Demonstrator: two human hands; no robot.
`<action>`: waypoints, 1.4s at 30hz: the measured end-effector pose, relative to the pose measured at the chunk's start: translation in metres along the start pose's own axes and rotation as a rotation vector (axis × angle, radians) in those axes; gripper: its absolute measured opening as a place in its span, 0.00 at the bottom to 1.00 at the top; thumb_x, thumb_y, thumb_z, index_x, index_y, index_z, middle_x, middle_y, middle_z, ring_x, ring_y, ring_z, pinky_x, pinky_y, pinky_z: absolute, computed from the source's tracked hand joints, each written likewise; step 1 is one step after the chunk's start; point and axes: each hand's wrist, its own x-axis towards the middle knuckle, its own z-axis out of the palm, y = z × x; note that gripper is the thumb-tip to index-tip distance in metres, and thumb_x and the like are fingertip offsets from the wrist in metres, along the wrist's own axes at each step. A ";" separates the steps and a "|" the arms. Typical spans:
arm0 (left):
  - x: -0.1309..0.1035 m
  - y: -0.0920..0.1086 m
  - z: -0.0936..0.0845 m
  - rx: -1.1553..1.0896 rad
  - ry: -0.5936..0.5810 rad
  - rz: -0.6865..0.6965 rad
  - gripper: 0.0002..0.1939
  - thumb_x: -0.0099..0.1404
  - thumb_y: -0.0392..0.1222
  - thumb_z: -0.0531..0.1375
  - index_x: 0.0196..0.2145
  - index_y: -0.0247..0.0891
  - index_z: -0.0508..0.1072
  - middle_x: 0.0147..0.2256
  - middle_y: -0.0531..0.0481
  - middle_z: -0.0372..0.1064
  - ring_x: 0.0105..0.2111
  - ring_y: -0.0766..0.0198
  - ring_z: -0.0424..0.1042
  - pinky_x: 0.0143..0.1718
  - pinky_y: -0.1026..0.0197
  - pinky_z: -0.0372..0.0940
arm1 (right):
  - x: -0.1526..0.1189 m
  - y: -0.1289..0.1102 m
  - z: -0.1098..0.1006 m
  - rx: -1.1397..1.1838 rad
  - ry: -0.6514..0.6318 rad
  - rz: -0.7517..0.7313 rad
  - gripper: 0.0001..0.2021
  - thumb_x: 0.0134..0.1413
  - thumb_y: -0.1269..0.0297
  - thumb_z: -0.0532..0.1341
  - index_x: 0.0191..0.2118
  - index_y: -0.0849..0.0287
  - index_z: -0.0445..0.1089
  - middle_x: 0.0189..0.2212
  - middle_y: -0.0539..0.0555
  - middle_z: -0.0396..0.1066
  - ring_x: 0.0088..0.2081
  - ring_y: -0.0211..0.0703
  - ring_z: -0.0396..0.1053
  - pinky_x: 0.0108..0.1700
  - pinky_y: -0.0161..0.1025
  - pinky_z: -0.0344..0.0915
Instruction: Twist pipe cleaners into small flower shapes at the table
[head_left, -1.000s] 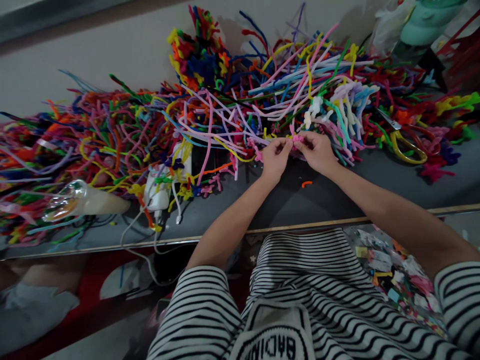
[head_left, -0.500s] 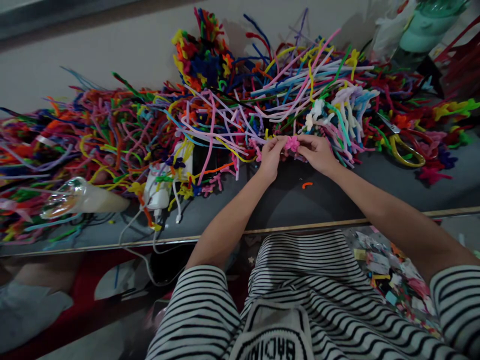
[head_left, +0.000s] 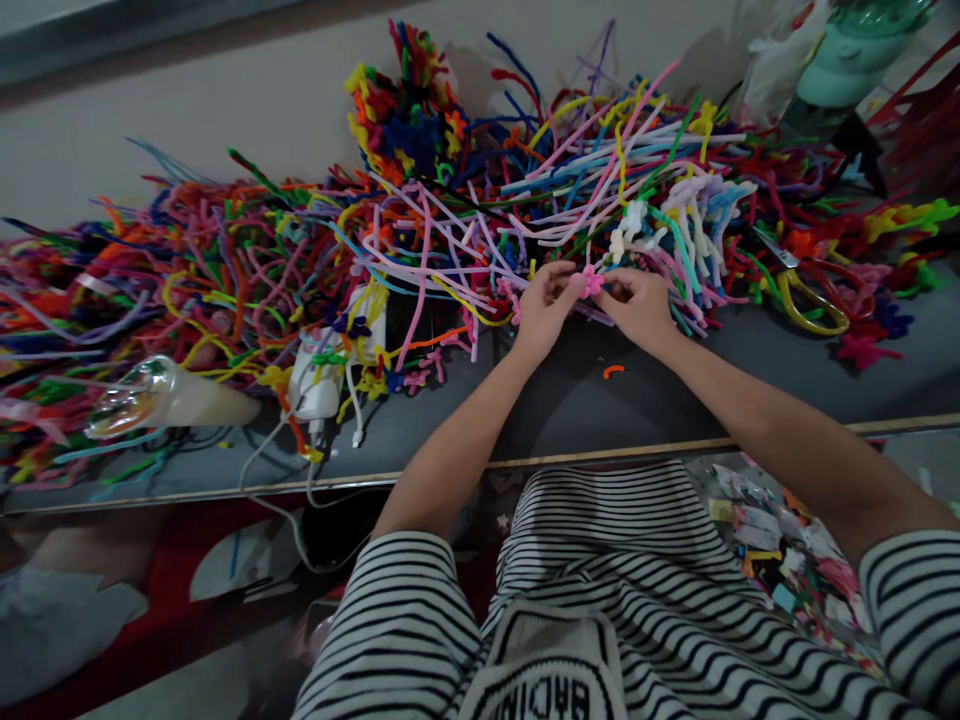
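A small pink fuzzy flower (head_left: 592, 280) is held between my two hands, above the near edge of a heap of coloured pipe cleaners (head_left: 465, 225). My left hand (head_left: 547, 304) pinches it from the left, thumb and forefinger closed at its petals, the other fingers curled. On the flower's right side, my right hand (head_left: 636, 303) has its fingertips closed on it. White and pastel flower pieces (head_left: 697, 215) lie just behind my right hand. A short orange scrap (head_left: 614, 371) rests on the dark table (head_left: 555, 410) below the hands.
Scissors with yellow handles (head_left: 814, 305) lie at the right. A white charger with cables (head_left: 315, 385) and a cone-shaped container (head_left: 202, 397) are on the left. A teal object (head_left: 847, 60) stands back right. Another person's leg (head_left: 97, 550) shows at lower left.
The pink flower has shifted slightly right and up, and more of its face shows. My left hand's fingers have moved and curled, while my right hand has turned slightly.
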 end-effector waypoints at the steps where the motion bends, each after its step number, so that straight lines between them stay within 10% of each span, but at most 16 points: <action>1: -0.001 0.002 -0.002 0.094 -0.007 0.074 0.29 0.64 0.68 0.66 0.50 0.42 0.76 0.37 0.48 0.77 0.30 0.67 0.72 0.31 0.64 0.67 | 0.000 0.000 0.000 0.014 0.010 0.001 0.14 0.58 0.52 0.68 0.32 0.59 0.77 0.18 0.45 0.58 0.23 0.36 0.54 0.31 0.40 0.53; 6: -0.002 0.009 -0.012 0.463 -0.080 0.308 0.24 0.70 0.60 0.64 0.54 0.40 0.78 0.47 0.43 0.80 0.41 0.60 0.77 0.43 0.59 0.71 | 0.000 -0.002 0.000 0.007 0.019 0.013 0.13 0.58 0.53 0.68 0.31 0.58 0.75 0.18 0.46 0.60 0.23 0.37 0.55 0.32 0.40 0.55; 16: 0.003 -0.001 -0.017 0.521 -0.150 0.416 0.13 0.75 0.44 0.59 0.52 0.40 0.80 0.45 0.44 0.81 0.45 0.59 0.79 0.51 0.55 0.72 | -0.001 -0.003 0.003 0.155 -0.068 0.048 0.22 0.61 0.41 0.64 0.32 0.58 0.75 0.25 0.50 0.70 0.26 0.38 0.63 0.30 0.39 0.57; 29: -0.003 0.007 -0.012 0.421 0.013 0.319 0.12 0.71 0.51 0.64 0.40 0.39 0.80 0.34 0.49 0.78 0.32 0.65 0.73 0.36 0.62 0.67 | 0.001 -0.010 0.002 0.231 -0.099 0.166 0.33 0.52 0.26 0.62 0.27 0.56 0.70 0.18 0.47 0.59 0.22 0.36 0.54 0.25 0.38 0.51; 42: -0.001 -0.004 -0.017 0.746 -0.056 0.456 0.17 0.76 0.52 0.57 0.47 0.40 0.81 0.44 0.40 0.82 0.45 0.56 0.80 0.49 0.55 0.71 | 0.000 -0.008 0.003 0.232 -0.107 0.166 0.34 0.55 0.25 0.59 0.26 0.56 0.68 0.19 0.48 0.60 0.23 0.37 0.56 0.26 0.38 0.52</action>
